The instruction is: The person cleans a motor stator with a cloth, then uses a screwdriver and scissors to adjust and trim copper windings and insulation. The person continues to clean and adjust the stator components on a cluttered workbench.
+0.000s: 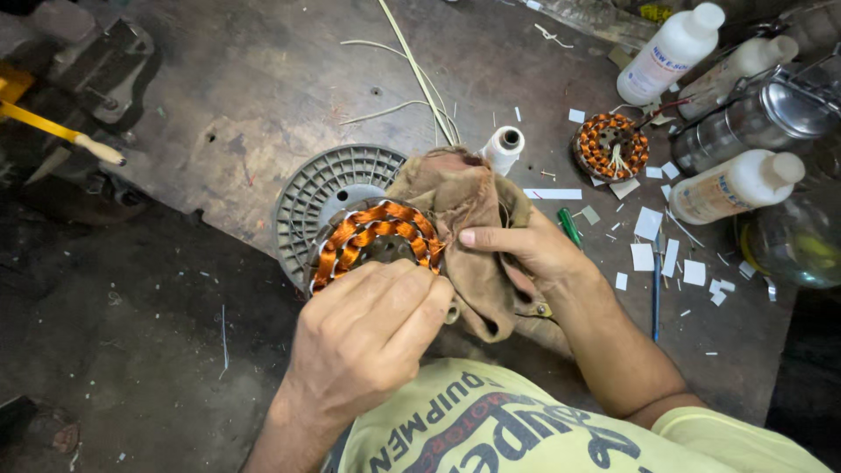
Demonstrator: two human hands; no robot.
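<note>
We held a copper-wound stator [377, 241] just in front of the grey slotted fan cover [320, 188], which lay on the dark workbench [263, 79]. Our left hand [368, 337] was curled closed over the stator's near edge, fingers pinched together; we could not tell what they pinched. Our right hand [530, 250] lay flat, fingers extended, pressing a brown cloth [464, 201] beside the stator. Behind the cloth stood a white thread spool [504, 147]. A second, smaller stator [611, 146] sat farther right of the spool, near white plastic bottles [670, 52].
</note>
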